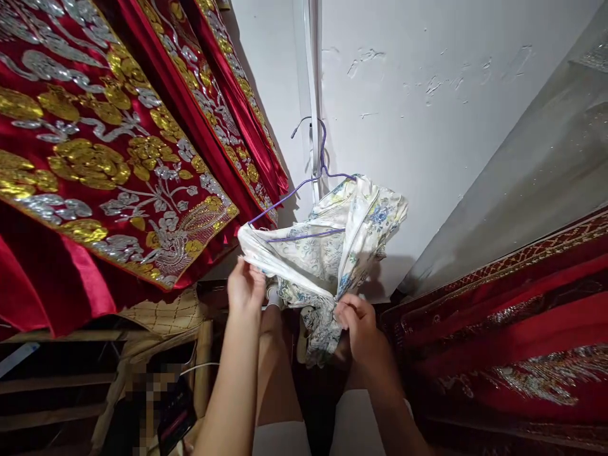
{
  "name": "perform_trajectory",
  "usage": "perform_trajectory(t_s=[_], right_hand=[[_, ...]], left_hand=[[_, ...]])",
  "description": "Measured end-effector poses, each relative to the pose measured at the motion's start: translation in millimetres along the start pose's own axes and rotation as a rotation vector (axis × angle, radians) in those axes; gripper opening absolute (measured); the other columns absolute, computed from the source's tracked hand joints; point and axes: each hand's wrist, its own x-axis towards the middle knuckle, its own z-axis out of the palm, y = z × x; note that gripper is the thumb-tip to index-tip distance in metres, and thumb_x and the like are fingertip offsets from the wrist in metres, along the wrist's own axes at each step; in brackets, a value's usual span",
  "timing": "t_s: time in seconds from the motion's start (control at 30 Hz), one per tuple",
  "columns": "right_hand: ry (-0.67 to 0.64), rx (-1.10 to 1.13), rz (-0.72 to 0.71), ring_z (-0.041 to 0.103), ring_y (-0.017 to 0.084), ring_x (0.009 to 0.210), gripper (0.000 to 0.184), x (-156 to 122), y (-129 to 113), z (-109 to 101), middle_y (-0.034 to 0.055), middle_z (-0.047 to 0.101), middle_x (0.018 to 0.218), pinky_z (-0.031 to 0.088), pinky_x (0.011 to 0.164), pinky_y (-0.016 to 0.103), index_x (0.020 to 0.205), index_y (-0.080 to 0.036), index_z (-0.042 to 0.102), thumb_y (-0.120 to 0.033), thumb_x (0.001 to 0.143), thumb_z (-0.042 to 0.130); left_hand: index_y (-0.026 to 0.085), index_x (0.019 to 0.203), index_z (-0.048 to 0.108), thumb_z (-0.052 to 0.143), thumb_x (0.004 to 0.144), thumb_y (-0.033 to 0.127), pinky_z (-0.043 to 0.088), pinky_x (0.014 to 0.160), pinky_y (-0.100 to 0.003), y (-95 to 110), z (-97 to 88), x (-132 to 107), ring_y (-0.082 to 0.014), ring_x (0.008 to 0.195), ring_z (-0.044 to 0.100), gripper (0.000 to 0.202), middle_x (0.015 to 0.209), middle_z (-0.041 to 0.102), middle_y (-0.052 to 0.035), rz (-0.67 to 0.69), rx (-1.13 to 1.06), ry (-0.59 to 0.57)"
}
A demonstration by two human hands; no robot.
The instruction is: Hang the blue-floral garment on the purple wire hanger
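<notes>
A white dress [323,253] with blue and yellow floral print hangs from a thin purple hanger [299,183] in front of me. Its neckline gapes, so the hanger's lower bar shows inside. My left hand [246,285] is closed on the fabric at the dress's left side, thumb and fingers pinched together. At the lower point of the neckline, my right hand [357,315] pinches the front edge between thumb and fingers. Below the hands, the lower part of the dress falls in bunched folds between my legs.
Red garments with gold and silver embroidery [90,161] hang close on the left. Sheer pale fabric [517,164] and a red embroidered garment [536,342] are on the right. A white wall [418,95] stands ahead. At lower left are a bamboo frame [118,373] and a phone [177,415].
</notes>
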Motion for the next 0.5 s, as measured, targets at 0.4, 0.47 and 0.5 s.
perform_trajectory(t_s=[0.4,0.47,0.5], right_hand=[[0.147,0.053,0.109,0.032,0.013,0.052,0.027,-28.0,23.3,-34.9,-0.0041,0.039,0.053,0.026,0.052,0.028,0.057,-0.023,0.051,-0.032,0.079,0.065],[0.092,0.020,0.154,0.030,0.012,0.050,0.027,-30.5,31.0,-39.5,-0.0041,0.038,0.051,0.024,0.051,0.028,0.055,-0.023,0.050,-0.032,0.077,0.063],[0.033,-0.008,0.193,0.030,0.012,0.050,0.026,-31.4,34.0,-41.6,-0.0038,0.038,0.051,0.023,0.051,0.028,0.054,-0.022,0.051,-0.032,0.075,0.063]], left_hand=[[0.016,0.099,0.066,0.057,0.092,0.034,0.049,0.083,-0.030,-65.9,-30.4,-58.2,-0.0226,0.092,0.065,0.022,0.095,0.071,-0.0070,0.160,0.925,-0.545],[0.017,0.093,0.062,0.056,0.094,0.046,0.048,0.076,-0.027,-60.9,-30.2,-66.5,-0.0190,0.083,0.061,0.029,0.088,0.067,-0.0042,0.137,0.789,-0.529],[0.018,0.091,0.060,0.057,0.094,0.050,0.048,0.074,-0.026,-56.7,-28.5,-70.8,-0.0178,0.080,0.060,0.032,0.086,0.065,-0.0035,0.126,0.708,-0.505]])
